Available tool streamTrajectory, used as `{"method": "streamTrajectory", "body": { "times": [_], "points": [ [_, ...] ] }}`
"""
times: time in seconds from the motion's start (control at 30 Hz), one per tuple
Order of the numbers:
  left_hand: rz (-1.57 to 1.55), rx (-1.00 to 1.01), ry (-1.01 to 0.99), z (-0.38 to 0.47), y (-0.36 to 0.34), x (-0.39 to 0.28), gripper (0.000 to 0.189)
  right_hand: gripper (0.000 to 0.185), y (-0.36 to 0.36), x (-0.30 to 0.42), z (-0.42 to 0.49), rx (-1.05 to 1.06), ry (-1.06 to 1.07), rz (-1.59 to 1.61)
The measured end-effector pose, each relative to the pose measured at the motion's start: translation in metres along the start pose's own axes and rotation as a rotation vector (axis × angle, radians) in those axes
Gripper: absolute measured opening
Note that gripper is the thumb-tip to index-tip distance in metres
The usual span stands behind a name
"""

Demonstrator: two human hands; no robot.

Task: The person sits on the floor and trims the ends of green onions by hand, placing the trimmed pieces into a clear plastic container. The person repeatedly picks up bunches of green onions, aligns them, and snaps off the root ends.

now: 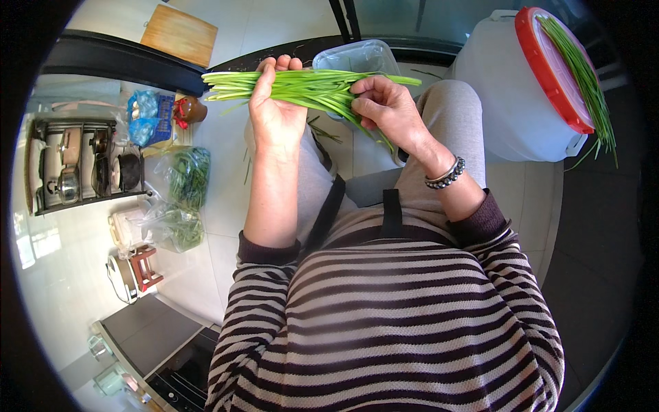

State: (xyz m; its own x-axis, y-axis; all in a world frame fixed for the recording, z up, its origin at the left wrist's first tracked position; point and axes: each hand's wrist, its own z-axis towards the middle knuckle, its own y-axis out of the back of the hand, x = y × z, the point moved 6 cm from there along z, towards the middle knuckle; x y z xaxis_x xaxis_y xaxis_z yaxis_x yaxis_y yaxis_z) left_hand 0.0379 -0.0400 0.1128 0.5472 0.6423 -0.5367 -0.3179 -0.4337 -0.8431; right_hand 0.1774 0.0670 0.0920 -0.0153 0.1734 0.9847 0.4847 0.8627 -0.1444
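Observation:
A bunch of garlic chives [314, 88] lies across my left hand [278, 108], pale stem ends to the left and green leaves to the right. The left palm is turned up, with the thumb closed over the stems. My right hand [386, 105], a beaded bracelet at its wrist, pinches leaves near the bunch's right part between thumb and fingers. Below and behind the bunch stands a clear plastic bin [358, 54] with a liner, partly hidden by the chives. Some loose green bits [327, 133] are seen on the floor between my legs.
At the right stands a white plastic barrel [499, 92] with a red-rimmed lid [551, 67]; more chives [582, 82] lie on it. On the left are bags of greens [188, 180], a pot rack [87, 162], a brown jar [190, 110] and a wooden cutting board [179, 35].

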Motion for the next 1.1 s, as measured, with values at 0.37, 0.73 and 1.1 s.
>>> {"method": "streamTrajectory", "body": {
  "times": [0.37,0.73,1.1],
  "points": [
    [-0.009,-0.014,0.011,0.000,0.008,0.001,0.009,0.013,0.006,0.006,-0.001,-0.025,0.014,0.063],
    [0.023,0.027,0.015,0.006,0.013,0.015,0.010,0.013,-0.004,-0.007,0.010,0.028,0.007,-0.005],
    [0.082,-0.074,0.045,0.042,0.037,0.022,0.008,0.012,-0.006,-0.023,0.048,0.009,-0.062,0.038]
  ]
}}
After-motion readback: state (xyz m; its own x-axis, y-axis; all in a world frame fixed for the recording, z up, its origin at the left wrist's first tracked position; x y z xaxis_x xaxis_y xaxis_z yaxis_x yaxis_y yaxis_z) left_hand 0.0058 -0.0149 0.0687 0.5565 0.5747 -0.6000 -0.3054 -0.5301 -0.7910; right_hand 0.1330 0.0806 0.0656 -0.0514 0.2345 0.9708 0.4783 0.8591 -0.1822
